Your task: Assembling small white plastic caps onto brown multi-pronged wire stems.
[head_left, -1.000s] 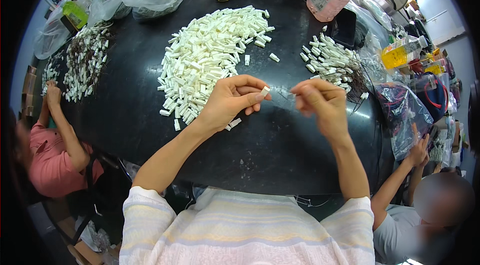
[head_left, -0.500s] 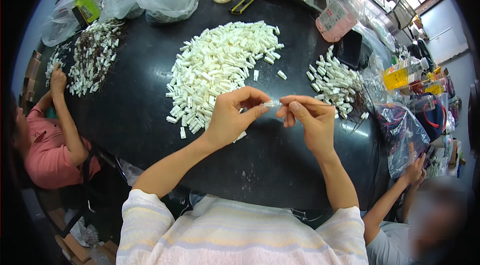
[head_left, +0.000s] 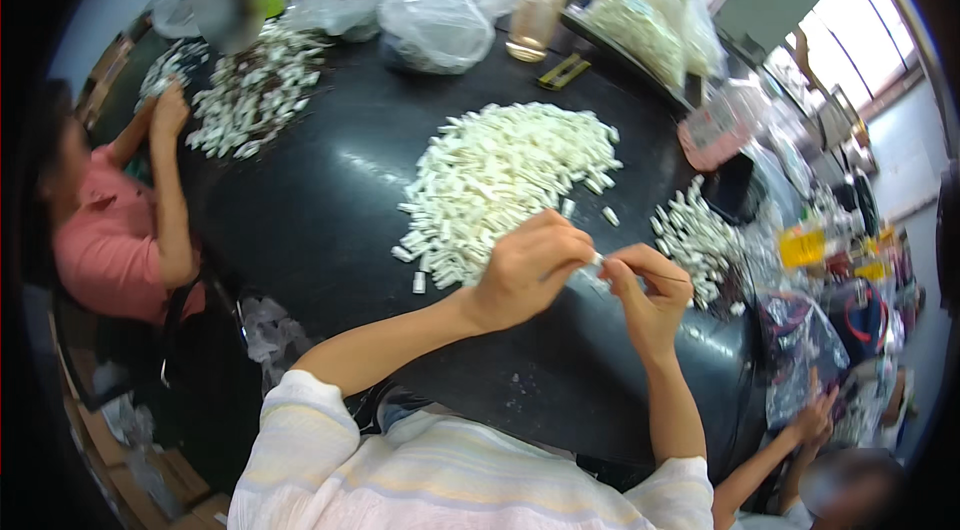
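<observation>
Over the near side of the table, my left hand [head_left: 530, 275] is closed in a pinch on a small white plastic housing [head_left: 597, 259]. Close against it, my right hand [head_left: 648, 300] pinches a thin dark wire [head_left: 678, 278], which shows as a line across the fingers. The fingertips of both hands almost meet at the housing, and they hide where wire and housing come together. Just beyond my left hand spreads a large heap of loose white housings [head_left: 500, 170]. Right of my hands lies a smaller pile of white housings with dark wires [head_left: 695, 245].
A yellow-handled cutter [head_left: 564, 72], a clear cup [head_left: 535, 20] and plastic bags [head_left: 437, 25] line the far side. A pink-labelled bottle [head_left: 720, 130] stands at right. People work at both sides; the left one's hand [head_left: 168, 110] is beside another wired pile [head_left: 260, 95].
The view has swung, so the table and heap sit lower and farther right. My left hand has turned, showing more of its back; both hands still meet at the housing.
</observation>
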Demonstrator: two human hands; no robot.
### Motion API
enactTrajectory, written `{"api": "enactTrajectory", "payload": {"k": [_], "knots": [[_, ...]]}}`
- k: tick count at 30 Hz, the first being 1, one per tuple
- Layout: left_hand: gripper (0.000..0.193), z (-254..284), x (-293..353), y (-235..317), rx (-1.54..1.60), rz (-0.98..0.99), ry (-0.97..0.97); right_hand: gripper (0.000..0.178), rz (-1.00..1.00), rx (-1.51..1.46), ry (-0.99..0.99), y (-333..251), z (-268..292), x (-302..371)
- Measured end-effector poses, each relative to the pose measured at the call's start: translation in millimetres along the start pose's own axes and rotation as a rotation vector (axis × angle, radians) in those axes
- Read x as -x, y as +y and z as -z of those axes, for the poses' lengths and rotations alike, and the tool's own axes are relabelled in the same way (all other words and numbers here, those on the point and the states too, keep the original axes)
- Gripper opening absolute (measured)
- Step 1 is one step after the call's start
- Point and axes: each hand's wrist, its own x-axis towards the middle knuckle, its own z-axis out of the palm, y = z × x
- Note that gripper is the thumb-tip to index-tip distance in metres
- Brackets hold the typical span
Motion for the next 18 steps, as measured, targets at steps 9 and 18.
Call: {"api": "enactTrajectory", "payload": {"k": [9, 18], "knots": [[0.012, -3.6, 1.4, 5.1, 0.044, -0.157, 0.033, 0.014, -0.066, -0.203, -0.067, -3.4, 6.7, -4.3], [0.010, 7.9, 3.0, 7.0, -0.003, -0.192, -0.001, 0.028, 0.174, 0.137, 0.009, -9.6, -5.1, -5.7]]}}
